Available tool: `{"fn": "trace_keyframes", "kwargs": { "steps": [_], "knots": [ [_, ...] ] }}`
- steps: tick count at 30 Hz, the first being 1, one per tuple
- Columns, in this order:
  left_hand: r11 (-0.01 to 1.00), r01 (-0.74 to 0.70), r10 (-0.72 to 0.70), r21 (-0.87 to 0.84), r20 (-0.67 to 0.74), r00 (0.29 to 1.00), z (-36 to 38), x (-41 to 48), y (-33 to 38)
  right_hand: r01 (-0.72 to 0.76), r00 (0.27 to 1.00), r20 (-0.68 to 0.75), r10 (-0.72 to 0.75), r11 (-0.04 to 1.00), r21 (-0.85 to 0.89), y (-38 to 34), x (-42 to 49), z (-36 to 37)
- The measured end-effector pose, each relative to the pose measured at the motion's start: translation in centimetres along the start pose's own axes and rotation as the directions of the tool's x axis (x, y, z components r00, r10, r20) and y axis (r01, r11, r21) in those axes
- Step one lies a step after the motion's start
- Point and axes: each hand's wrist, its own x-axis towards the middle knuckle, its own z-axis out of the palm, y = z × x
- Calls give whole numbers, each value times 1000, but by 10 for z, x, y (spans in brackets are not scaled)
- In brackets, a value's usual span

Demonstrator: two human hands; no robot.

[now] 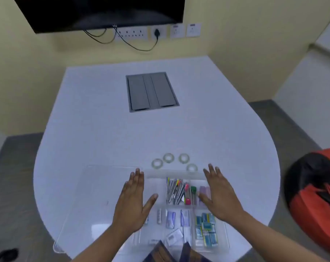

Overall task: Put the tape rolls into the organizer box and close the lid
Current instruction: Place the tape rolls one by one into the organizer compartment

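Both hands hover flat, fingers spread and holding nothing, over the clear organizer box [181, 210] at the near edge of the white table [96, 129]. Her or his left hand [134, 197] hangs palm down over the box's left side, where the transparent lid [96, 201] lies swung open flat on the table toward the left edge. Opposite it, the right hand [219, 195] spreads above the compartments on the right. Between the hands the box shows a compartment of pens and markers [176, 191]; nearer the edge sit small blue-and-white packets [206, 229] and a few white items I cannot make out.

Four tape rolls [168, 157] lie flat on the table just beyond the far wall of the box, in a loose arc, none touching a hand; the rightmost sits nearly against the box's rim. Farther toward the far edge, a grey cable hatch [151, 91] is set into the table top.
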Motion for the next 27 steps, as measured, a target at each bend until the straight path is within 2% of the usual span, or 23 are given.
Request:
{"fn": "trace_keyframes", "kwargs": {
  "steps": [4, 7, 10, 19, 27],
  "knots": [
    [997, 70, -75, 37, 186, 980, 35, -33, -11, -121, 976, 172, 134, 989, -87, 13, -41, 42],
    [996, 89, -90, 17, 233, 968, 50, -46, -21, -158, 961, 213, 176, 982, -100, 24, -58, 57],
    [999, 44, -45, 7, 247, 968, 56, -52, -30, -141, 952, 265, 152, 988, -61, 28, -67, 63],
    [999, 16, -1, -49, 298, 955, 57, -40, -37, -133, 921, 342, 187, 976, -174, 34, -48, 60],
    [994, -8, 43, -108, 318, 947, 54, -40, -48, -164, 917, 328, 227, 964, -209, 29, -47, 60]
  ]
}}
